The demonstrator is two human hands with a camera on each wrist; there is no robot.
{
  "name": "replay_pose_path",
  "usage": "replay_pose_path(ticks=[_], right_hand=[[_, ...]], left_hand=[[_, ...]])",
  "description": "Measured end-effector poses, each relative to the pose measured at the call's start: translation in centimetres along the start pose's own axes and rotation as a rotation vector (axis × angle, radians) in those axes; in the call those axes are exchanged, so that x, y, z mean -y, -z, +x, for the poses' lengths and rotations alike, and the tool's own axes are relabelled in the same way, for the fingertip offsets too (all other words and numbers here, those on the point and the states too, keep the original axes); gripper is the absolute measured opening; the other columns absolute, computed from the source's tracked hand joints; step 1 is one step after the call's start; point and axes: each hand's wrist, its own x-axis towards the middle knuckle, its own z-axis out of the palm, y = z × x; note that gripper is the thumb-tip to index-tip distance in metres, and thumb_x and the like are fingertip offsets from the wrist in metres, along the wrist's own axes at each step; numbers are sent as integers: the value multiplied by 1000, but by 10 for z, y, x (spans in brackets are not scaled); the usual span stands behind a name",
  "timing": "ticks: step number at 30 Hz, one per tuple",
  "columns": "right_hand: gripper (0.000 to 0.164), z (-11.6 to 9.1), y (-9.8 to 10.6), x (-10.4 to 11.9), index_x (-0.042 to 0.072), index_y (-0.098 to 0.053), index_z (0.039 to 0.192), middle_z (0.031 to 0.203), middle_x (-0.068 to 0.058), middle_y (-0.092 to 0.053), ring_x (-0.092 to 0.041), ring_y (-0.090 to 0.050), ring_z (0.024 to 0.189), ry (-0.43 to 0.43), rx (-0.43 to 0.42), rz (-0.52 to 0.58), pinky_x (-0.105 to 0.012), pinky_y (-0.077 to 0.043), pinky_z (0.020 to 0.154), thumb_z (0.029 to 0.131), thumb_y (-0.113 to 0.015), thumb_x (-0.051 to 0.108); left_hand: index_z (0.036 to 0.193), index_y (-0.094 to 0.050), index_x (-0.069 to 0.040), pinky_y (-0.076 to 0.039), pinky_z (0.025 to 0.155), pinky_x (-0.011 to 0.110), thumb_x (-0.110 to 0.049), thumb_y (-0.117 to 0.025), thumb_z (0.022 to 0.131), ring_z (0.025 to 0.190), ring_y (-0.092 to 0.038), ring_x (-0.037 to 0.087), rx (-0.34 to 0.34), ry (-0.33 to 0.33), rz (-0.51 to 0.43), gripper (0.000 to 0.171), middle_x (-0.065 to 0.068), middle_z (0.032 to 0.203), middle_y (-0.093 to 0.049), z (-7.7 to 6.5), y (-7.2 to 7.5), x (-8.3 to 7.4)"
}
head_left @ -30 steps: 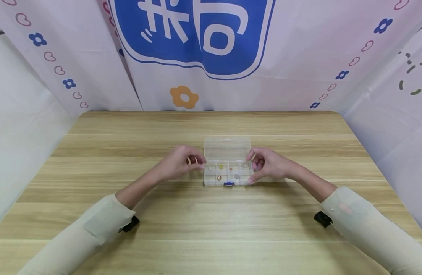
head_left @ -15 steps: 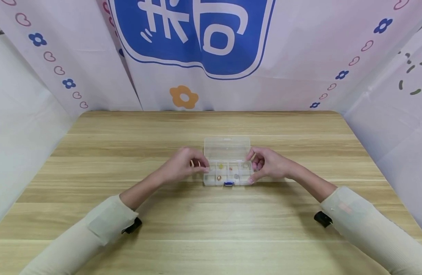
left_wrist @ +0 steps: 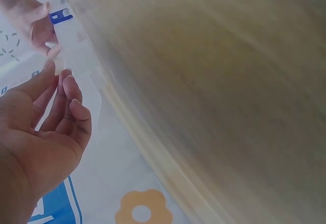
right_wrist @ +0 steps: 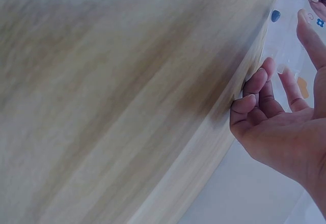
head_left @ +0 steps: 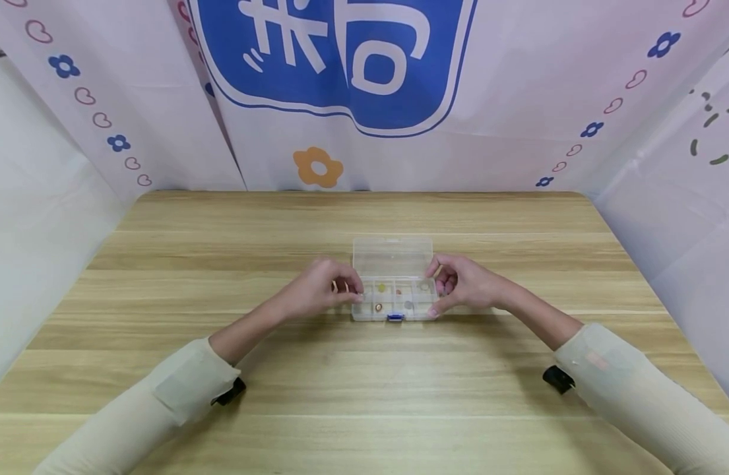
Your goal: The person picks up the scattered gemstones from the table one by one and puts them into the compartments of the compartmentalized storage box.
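A clear plastic compartment box sits mid-table, its lid open toward the back and a blue latch in front. Small pieces lie in its compartments, among them a yellow piece, an orange-brown piece and a grey piece. My left hand reaches over the back left compartment; thumb and index finger pinch a small pale piece, mostly hidden by the fingertips. With thumb at the front corner and index finger at the back, my right hand grips the box's right end.
The wooden table reaches to a printed cloth backdrop behind. White cloth hangs at the left side, and more cloth on the right. A black wrist device shows under the right sleeve.
My left hand has moved a little to the right, from the box's left edge to over its back left compartment. The right hand and the box have stayed put.
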Motion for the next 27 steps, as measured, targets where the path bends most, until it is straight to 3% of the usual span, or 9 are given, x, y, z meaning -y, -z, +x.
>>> replay_pose_path(ticks=[14, 27], right_hand=[[52, 1, 0, 1, -4, -56, 114, 83, -13, -60, -19, -53, 75, 2, 2, -1, -23, -47, 68, 76, -91, 1], [53, 0, 0, -1, -5, -57, 115, 84, -12, -61, -19, -53, 75, 13, -3, -17, -23, -47, 68, 76, -92, 3]], left_hand=[[96, -78, -1, -53, 65, 25, -5, -78, 93, 74, -62, 8, 6, -4, -1, 5, -1, 84, -73, 0, 0, -1], [92, -77, -3, -54, 66, 27, -4, -77, 93, 73, -61, 10, -39, 4, 10, 2, -2, 83, -72, -12, 9, 7]])
